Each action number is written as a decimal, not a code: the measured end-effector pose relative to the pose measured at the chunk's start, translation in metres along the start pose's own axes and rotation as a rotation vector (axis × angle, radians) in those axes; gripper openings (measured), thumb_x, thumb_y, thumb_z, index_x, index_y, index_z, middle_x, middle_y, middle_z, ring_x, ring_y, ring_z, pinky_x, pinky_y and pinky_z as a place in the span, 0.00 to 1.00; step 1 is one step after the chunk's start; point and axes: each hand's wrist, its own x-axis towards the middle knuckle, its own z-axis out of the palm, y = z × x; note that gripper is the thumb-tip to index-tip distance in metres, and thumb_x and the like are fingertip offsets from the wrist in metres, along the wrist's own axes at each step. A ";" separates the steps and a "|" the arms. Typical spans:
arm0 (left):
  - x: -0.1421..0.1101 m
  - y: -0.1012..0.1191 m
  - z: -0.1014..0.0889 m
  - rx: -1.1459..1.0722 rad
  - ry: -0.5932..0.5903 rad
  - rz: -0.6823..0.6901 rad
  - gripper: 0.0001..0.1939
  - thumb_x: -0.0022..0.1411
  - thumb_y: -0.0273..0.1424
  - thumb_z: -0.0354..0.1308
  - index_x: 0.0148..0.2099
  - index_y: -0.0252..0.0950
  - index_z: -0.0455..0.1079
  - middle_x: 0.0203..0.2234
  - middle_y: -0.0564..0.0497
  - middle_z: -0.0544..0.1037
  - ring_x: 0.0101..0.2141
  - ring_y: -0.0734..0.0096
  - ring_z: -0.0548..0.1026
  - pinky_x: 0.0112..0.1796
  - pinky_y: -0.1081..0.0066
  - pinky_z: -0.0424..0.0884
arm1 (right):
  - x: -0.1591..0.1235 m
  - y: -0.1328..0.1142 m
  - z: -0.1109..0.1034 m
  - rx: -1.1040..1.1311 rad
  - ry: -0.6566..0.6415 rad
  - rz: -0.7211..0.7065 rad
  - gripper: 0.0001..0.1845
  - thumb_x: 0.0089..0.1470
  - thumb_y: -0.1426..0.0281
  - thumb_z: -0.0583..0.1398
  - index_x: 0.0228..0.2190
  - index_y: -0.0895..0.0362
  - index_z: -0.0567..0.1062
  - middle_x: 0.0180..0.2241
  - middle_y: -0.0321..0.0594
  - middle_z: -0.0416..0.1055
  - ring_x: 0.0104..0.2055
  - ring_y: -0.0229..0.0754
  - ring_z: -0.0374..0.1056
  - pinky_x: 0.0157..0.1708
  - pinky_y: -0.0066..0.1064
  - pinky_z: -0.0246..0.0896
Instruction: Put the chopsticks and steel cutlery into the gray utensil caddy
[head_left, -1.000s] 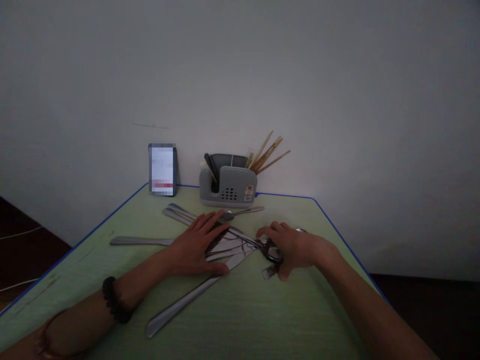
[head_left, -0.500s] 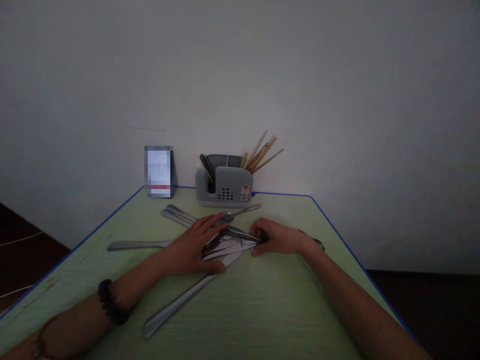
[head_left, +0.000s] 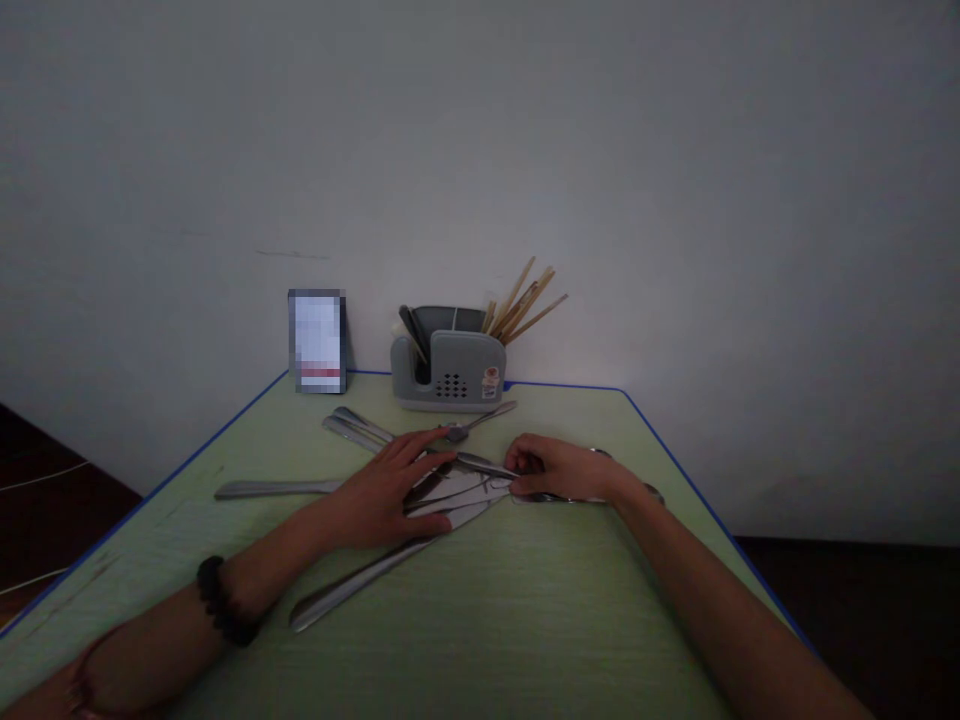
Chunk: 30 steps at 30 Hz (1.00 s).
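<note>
Lying between pinched right fingers, metal handle; left fingers apart over knives

A knobbly black bracelet circles the bare left forearm; a thin reddish band loops farther up. The right forearm is bare.

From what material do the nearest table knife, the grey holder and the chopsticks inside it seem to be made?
Table knife: metal, probably stainless steel, smooth and fairly shiny; its silvery handle shows highlights.
Grey holder: likely plastic, satin, judging by its rounded edges and even colour.
Chopsticks: wood or bamboo, by their tan colour; finish is hard to tell.
</note>
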 end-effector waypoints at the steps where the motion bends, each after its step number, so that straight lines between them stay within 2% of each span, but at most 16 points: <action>1: 0.000 0.000 -0.001 -0.001 -0.013 0.003 0.38 0.53 0.48 0.60 0.63 0.45 0.54 0.63 0.45 0.52 0.59 0.51 0.54 0.56 0.52 0.56 | 0.000 0.001 0.000 0.010 -0.004 -0.006 0.09 0.47 0.68 0.61 0.32 0.58 0.69 0.26 0.32 0.63 0.27 0.34 0.57 0.26 0.25 0.52; 5: -0.002 0.003 -0.005 0.006 -0.081 -0.005 0.49 0.47 0.52 0.61 0.66 0.45 0.45 0.65 0.44 0.46 0.61 0.48 0.51 0.57 0.50 0.54 | 0.000 0.004 0.001 0.037 0.010 -0.030 0.09 0.46 0.68 0.61 0.30 0.57 0.68 0.25 0.31 0.61 0.27 0.34 0.56 0.27 0.25 0.52; 8: -0.002 0.004 -0.006 0.015 -0.111 -0.004 0.51 0.46 0.54 0.61 0.67 0.46 0.42 0.65 0.45 0.44 0.61 0.47 0.50 0.57 0.49 0.53 | 0.002 0.006 0.002 0.045 0.032 -0.040 0.09 0.46 0.68 0.62 0.29 0.57 0.68 0.25 0.31 0.61 0.27 0.34 0.56 0.27 0.26 0.52; 12: -0.001 0.003 -0.005 0.040 -0.090 0.021 0.44 0.53 0.52 0.57 0.66 0.48 0.43 0.65 0.46 0.44 0.61 0.49 0.50 0.57 0.50 0.54 | 0.003 0.007 0.001 0.099 0.039 -0.005 0.11 0.45 0.65 0.63 0.28 0.57 0.68 0.23 0.30 0.61 0.26 0.33 0.55 0.25 0.26 0.50; 16: 0.000 0.002 -0.003 0.059 -0.062 0.041 0.35 0.60 0.46 0.53 0.66 0.49 0.46 0.65 0.47 0.46 0.61 0.53 0.52 0.57 0.52 0.56 | 0.002 0.008 -0.003 0.273 0.040 0.011 0.14 0.47 0.61 0.61 0.27 0.57 0.65 0.21 0.29 0.60 0.24 0.32 0.54 0.24 0.25 0.49; 21: 0.000 0.002 -0.002 0.043 -0.035 0.028 0.33 0.63 0.42 0.50 0.66 0.46 0.44 0.64 0.46 0.48 0.61 0.55 0.52 0.57 0.53 0.55 | 0.001 0.010 -0.004 0.440 0.038 -0.024 0.17 0.44 0.59 0.63 0.27 0.57 0.64 0.22 0.29 0.61 0.24 0.32 0.57 0.26 0.26 0.52; 25: 0.000 0.003 -0.003 0.004 -0.016 0.019 0.34 0.64 0.40 0.51 0.67 0.42 0.42 0.63 0.44 0.51 0.60 0.56 0.53 0.58 0.54 0.55 | 0.002 0.009 -0.003 0.426 0.031 -0.039 0.14 0.49 0.60 0.60 0.32 0.58 0.68 0.24 0.32 0.66 0.27 0.34 0.62 0.30 0.28 0.56; 30: 0.001 0.002 -0.001 0.008 0.012 0.006 0.27 0.65 0.38 0.48 0.64 0.42 0.51 0.63 0.45 0.53 0.60 0.58 0.56 0.57 0.55 0.57 | 0.002 0.008 -0.004 0.266 0.059 -0.022 0.14 0.53 0.63 0.58 0.39 0.59 0.71 0.26 0.34 0.68 0.29 0.36 0.64 0.32 0.29 0.59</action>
